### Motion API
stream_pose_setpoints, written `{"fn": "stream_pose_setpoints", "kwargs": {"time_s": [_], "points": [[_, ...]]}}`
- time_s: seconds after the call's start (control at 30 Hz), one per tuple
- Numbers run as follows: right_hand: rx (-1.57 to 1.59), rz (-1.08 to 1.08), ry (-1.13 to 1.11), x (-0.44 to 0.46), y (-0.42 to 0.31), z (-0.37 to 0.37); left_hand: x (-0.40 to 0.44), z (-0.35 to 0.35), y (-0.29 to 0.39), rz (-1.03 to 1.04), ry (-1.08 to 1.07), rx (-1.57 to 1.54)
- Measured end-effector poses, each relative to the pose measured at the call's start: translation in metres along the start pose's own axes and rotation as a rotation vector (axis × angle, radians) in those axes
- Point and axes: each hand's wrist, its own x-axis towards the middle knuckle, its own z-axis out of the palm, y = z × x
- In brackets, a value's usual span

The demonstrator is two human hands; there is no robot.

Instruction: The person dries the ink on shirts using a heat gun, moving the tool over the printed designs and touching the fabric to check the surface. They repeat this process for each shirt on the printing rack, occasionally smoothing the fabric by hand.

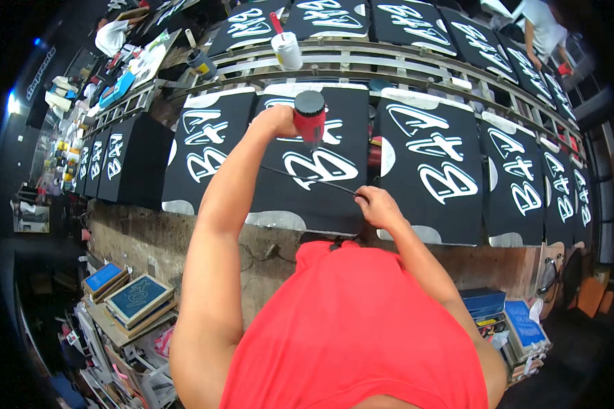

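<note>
My left hand [275, 122] is wrapped round a red heat gun [310, 129] with a dark round back end; its nozzle points down over a black fabric panel [341, 211]. That panel bears white lettering, partly hidden by the heat gun and my hand. A dark cable [314, 180] runs across the same panel into my right hand [381, 207], whose fingers are closed on it near the panel's lower right edge. To the right lies another black panel [457, 225] with white letters, flat on the table.
Rails [389, 66] separate this row from a farther row of printed panels [416, 27]. On them stand a white tub [288, 52] with a red handle and a dark container [200, 64]. Framed screens [140, 298] sit lower left. Two people work at the far corners.
</note>
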Motion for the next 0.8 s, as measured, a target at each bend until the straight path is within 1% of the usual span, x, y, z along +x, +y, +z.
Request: {"fn": "stream_pose_setpoints", "kwargs": {"time_s": [0.03,0.07,0.13,0.17,0.23,0.37,0.43,0.47,0.53,0.73,0.8], "points": [[0.003,0.0,0.0,-0.001,-0.003,-0.001,-0.002,-0.001,-0.002,0.052,-0.003,-0.037],[0.007,0.0,0.0,-0.002,-0.005,-0.001,-0.004,0.001,-0.003,0.049,-0.002,-0.038],[0.015,-0.013,-0.004,-0.003,-0.005,0.003,-0.034,-0.017,0.02,-0.057,0.061,0.035],[0.023,-0.025,-0.003,-0.002,-0.005,0.004,-0.035,-0.018,0.016,-0.062,0.063,0.034],[0.031,-0.04,-0.014,-0.003,-0.006,0.006,-0.037,-0.016,0.007,-0.027,-0.078,-0.035],[0.028,-0.065,-0.032,-0.003,-0.008,0.006,-0.047,-0.006,0.006,-0.045,0.002,0.001],[0.029,-0.069,-0.043,-0.003,-0.01,0.006,-0.05,-0.011,0.006,-0.122,-0.107,-0.017],[0.03,-0.071,-0.053,-0.003,-0.011,0.006,-0.051,-0.01,0.004,-0.126,-0.105,-0.018],[0.035,-0.081,-0.061,-0.003,-0.014,0.009,-0.053,-0.009,0.0,-0.149,-0.014,0.034],[0.043,-0.14,-0.09,-0.004,-0.02,0.016,-0.072,-0.024,-0.005,-0.182,0.054,-0.016],[0.055,-0.158,-0.098,-0.003,-0.02,0.021,-0.069,-0.018,-0.016,-0.212,0.073,-0.011]]}}
